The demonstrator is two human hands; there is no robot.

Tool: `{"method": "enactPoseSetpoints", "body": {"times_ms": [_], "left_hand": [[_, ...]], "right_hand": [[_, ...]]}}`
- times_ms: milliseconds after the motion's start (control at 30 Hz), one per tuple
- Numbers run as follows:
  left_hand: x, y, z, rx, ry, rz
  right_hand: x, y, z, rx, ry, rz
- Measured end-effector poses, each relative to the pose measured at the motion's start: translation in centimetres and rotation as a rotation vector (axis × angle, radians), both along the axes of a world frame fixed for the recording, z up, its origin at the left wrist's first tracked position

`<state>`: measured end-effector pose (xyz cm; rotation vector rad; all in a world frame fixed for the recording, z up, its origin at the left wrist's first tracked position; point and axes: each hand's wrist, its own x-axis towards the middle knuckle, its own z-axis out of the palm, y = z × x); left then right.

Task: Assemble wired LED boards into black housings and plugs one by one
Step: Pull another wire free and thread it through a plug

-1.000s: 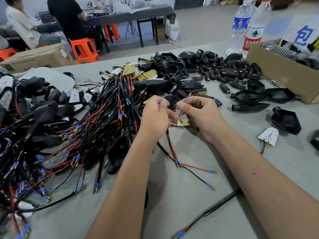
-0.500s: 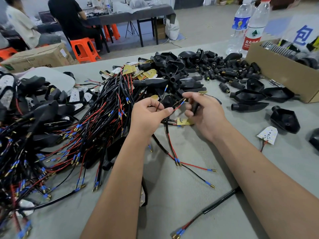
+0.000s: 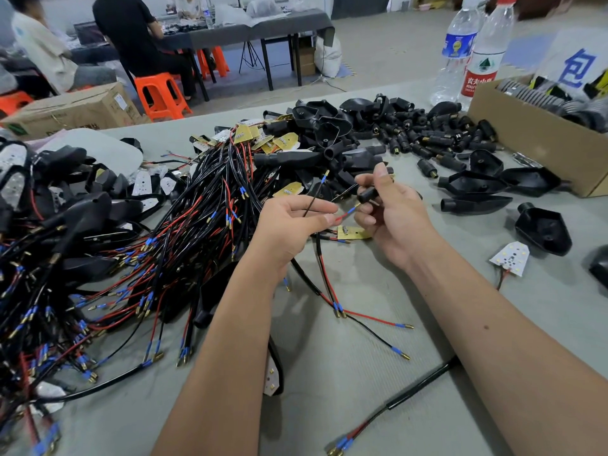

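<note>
My left hand [image 3: 291, 225] pinches a red wire [image 3: 342, 216] and a thin black wire [image 3: 314, 199], both blue-tipped. The red wire's tip points at a small black plug [image 3: 368, 194] that my right hand [image 3: 391, 215] grips between thumb and fingers. A yellow LED board [image 3: 353, 232] lies on the table just under my hands. A big heap of wired boards [image 3: 184, 232] fills the left. Black housings [image 3: 329, 133] and loose plugs [image 3: 427, 139] are piled behind my hands.
A cardboard box [image 3: 533, 143] of parts stands at the right, two water bottles [image 3: 473, 60] behind it. A white LED board [image 3: 510, 258] and single housings [image 3: 543, 228] lie to the right. People sit at a far table [image 3: 250, 31]. Loose cables [image 3: 394, 403] lie in front.
My hands have drawn apart and lifted slightly. The left hand now holds the wire ends out straight, and the right hand has turned the black plug toward the red wire's tip.
</note>
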<state>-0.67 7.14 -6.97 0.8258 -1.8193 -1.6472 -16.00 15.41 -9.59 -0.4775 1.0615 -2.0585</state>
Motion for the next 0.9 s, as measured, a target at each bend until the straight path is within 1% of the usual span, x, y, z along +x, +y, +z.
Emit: {"method": "enactPoseSetpoints", "body": {"times_ms": [333,533,767,900], "left_hand": [[0.1,0.0,0.0,-0.089,-0.034,0.089],[0.0,-0.1,-0.1,-0.13,-0.021,0.113],[-0.1,-0.1,-0.3,-0.148,0.06,0.102],[0.0,-0.4,-0.5,-0.105,0.094,0.096]], "right_hand": [[0.4,0.2,0.3,0.036,0.061,0.065],[0.7,0.3,0.4,0.1,0.136,0.038],[1.0,0.2,0.6,0.08,0.094,0.056],[1.0,0.4,0.7,0.062,0.057,0.079]]}}
